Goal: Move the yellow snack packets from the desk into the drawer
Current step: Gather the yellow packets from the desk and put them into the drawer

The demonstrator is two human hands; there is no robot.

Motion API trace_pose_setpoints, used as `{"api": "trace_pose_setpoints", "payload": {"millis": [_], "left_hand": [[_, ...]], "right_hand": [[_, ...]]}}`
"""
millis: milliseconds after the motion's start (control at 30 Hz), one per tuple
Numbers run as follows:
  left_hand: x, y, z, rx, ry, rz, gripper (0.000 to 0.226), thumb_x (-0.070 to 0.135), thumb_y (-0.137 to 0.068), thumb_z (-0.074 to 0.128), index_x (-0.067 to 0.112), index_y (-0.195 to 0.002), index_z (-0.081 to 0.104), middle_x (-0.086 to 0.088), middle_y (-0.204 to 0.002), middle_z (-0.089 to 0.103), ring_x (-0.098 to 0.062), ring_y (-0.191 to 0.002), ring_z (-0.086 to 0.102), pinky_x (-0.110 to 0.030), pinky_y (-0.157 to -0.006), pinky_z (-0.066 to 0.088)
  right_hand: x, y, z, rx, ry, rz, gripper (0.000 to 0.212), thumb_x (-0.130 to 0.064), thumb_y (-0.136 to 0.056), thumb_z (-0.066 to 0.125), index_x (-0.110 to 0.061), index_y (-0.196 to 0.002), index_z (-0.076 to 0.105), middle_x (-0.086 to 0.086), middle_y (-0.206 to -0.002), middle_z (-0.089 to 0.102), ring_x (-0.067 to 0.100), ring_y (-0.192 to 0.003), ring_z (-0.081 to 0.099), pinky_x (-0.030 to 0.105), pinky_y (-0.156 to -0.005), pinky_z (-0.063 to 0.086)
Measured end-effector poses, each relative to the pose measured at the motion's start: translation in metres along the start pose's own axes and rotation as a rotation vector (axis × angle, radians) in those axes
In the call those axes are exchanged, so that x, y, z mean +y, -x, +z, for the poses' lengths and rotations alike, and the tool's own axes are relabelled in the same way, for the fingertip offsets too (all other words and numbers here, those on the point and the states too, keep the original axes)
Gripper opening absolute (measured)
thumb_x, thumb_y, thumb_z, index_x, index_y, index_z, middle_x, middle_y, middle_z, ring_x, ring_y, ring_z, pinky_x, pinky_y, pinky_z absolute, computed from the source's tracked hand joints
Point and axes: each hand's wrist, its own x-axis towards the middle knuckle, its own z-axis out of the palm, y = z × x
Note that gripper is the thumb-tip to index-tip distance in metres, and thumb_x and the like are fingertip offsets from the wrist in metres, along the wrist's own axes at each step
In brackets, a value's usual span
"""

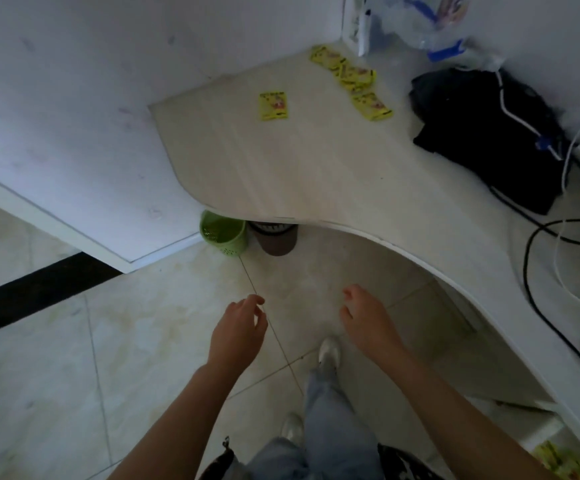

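Observation:
Several yellow snack packets lie at the far end of the pale desk (281, 174). One packet (273, 105) lies alone toward the left. A loose row of others (350, 74) runs from the back corner to a last packet (372, 105) on the right. My left hand (238, 332) and my right hand (368, 318) hang over the floor, short of the desk's curved front edge, fingers loosely curled and holding nothing. At the bottom right an open drawer (537, 431) below the desk shows more yellow packets (555, 457) inside.
A black bag (482, 133) with cables (541, 271) lies on the desk's right side. A clear plastic bottle (433, 26) stands at the back corner. Under the desk stand a green basket (224, 235) and a brown bin (276, 239). White walls close the left.

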Motion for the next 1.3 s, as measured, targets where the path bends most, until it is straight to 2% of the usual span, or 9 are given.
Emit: {"api": "trace_pose_setpoints", "payload": {"millis": [267, 533, 867, 1033, 1300], "left_hand": [[0.034, -0.103, -0.007, 0.050, 0.029, -0.100, 0.028, 0.025, -0.095, 0.050, 0.021, -0.122, 0.057, 0.005, -0.108, 0.066, -0.014, -0.104, 0.057, -0.028, -0.084, 0.050], [0.076, -0.193, -0.012, 0.049, 0.072, -0.104, 0.025, 0.024, -0.094, 0.050, 0.020, -0.116, 0.060, 0.003, -0.106, 0.067, -0.016, -0.103, 0.057, -0.031, -0.083, 0.050], [0.079, -0.319, -0.031, -0.019, 0.080, -0.049, 0.026, 0.019, -0.094, 0.050, 0.015, -0.118, 0.061, -0.001, -0.111, 0.065, -0.017, -0.107, 0.054, -0.027, -0.087, 0.044], [0.069, -0.388, -0.049, -0.084, 0.049, -0.040, 0.027, 0.019, -0.093, 0.051, 0.015, -0.118, 0.059, -0.004, -0.116, 0.061, -0.023, -0.114, 0.050, -0.036, -0.093, 0.045], [0.058, -0.493, -0.076, -0.152, 0.001, -0.092, 0.031, 0.020, -0.094, 0.050, 0.011, -0.122, 0.058, -0.009, -0.124, 0.056, -0.027, -0.118, 0.048, -0.040, -0.096, 0.045]], "right_hand": [[-0.017, -0.111, -0.050, -0.033, 0.066, -0.115, 0.035, -0.015, -0.091, 0.050, -0.007, -0.125, 0.052, 0.012, -0.122, 0.059, 0.029, -0.114, 0.055, 0.034, -0.093, 0.044], [-0.035, -0.209, -0.110, -0.064, 0.113, -0.200, 0.036, -0.019, -0.094, 0.047, -0.011, -0.129, 0.049, 0.008, -0.125, 0.056, 0.025, -0.115, 0.053, 0.036, -0.098, 0.044], [-0.060, -0.313, -0.135, -0.020, 0.117, -0.150, 0.034, -0.020, -0.094, 0.049, -0.010, -0.127, 0.050, 0.008, -0.121, 0.057, 0.025, -0.112, 0.054, 0.036, -0.095, 0.044], [-0.078, -0.358, -0.138, -0.021, 0.139, -0.097, 0.033, -0.021, -0.095, 0.048, -0.012, -0.127, 0.050, 0.007, -0.122, 0.056, 0.025, -0.113, 0.053, 0.036, -0.096, 0.044], [-0.098, -0.424, -0.155, 0.001, 0.110, -0.004, 0.033, -0.019, -0.095, 0.050, -0.011, -0.126, 0.050, 0.009, -0.121, 0.056, 0.026, -0.113, 0.053, 0.036, -0.096, 0.043]]}}
